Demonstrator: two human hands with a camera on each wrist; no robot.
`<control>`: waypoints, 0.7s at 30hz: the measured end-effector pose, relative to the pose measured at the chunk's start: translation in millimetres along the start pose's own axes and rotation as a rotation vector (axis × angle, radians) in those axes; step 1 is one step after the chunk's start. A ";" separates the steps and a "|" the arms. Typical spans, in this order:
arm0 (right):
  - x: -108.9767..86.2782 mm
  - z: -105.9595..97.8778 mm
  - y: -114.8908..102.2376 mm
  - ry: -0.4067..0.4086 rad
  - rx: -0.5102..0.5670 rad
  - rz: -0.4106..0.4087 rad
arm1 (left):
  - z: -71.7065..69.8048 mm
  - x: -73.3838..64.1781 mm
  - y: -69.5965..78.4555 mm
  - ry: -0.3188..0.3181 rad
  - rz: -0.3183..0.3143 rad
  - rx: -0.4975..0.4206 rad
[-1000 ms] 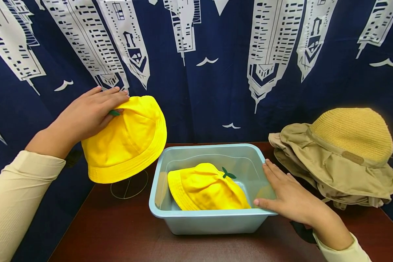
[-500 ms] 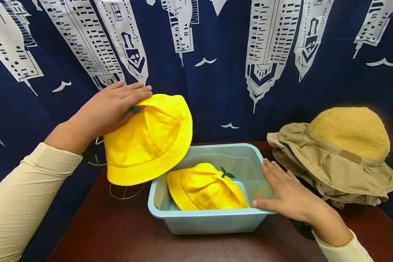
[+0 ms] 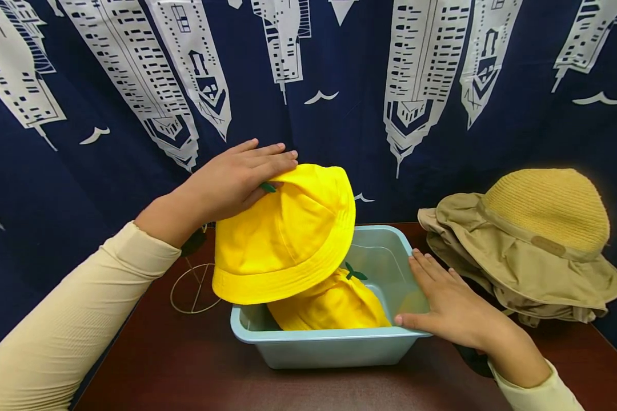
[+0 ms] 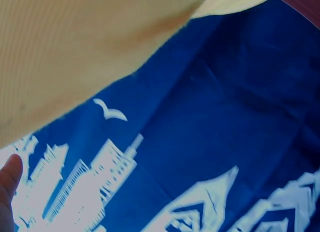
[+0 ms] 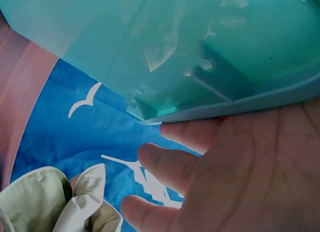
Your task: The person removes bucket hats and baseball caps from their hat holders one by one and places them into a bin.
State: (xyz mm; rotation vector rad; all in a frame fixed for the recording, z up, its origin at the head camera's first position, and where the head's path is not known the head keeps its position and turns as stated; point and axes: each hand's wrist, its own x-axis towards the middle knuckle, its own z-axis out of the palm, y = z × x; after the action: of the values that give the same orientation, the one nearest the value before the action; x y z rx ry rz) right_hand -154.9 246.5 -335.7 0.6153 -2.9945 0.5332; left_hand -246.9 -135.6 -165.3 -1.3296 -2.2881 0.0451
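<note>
My left hand [image 3: 231,180] grips a yellow bucket hat [image 3: 288,234] at its crown, by a green leaf-shaped tab. This hat hangs over the left part of a pale blue plastic basin [image 3: 334,347]. Inside the basin lies a second yellow hat [image 3: 334,305] with a green sprout on top, its left part hidden by the first. My right hand [image 3: 449,302] rests on the basin's right rim, fingers spread and straight. In the right wrist view, the fingers [image 5: 170,164] lie along the basin's outer side. A single fingertip [image 4: 10,174] shows in the left wrist view.
A stack of beige sun hats, with a straw-crowned hat [image 3: 547,208] on top, stands right of the basin. A thin wire stand [image 3: 190,308] is on the left of the dark red table [image 3: 185,365]. Navy cloth [image 3: 334,131] with white buildings hangs behind.
My left hand has carried the yellow hat rightward, from above the wire stand to over the basin, where it covers part of the other hat. My right hand stays on the rim.
</note>
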 end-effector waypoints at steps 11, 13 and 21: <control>-0.8 -0.2 -1.7 -0.007 0.016 0.008 | 18.1 21.9 33.9 -0.055 0.148 -0.031; -0.6 -0.5 -1.7 -0.013 0.019 0.015 | 21.0 24.1 39.9 -0.063 0.174 -0.038; -0.4 -0.8 -0.9 -0.024 0.020 0.038 | 36.0 34.6 59.6 -0.126 0.260 -0.011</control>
State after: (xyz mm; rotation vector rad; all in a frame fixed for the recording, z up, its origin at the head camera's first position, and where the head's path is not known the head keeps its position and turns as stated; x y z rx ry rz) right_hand -154.2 246.1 -334.7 0.5719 -3.0329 0.5633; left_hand -228.2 -68.2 -199.1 -1.6648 -2.2035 0.2084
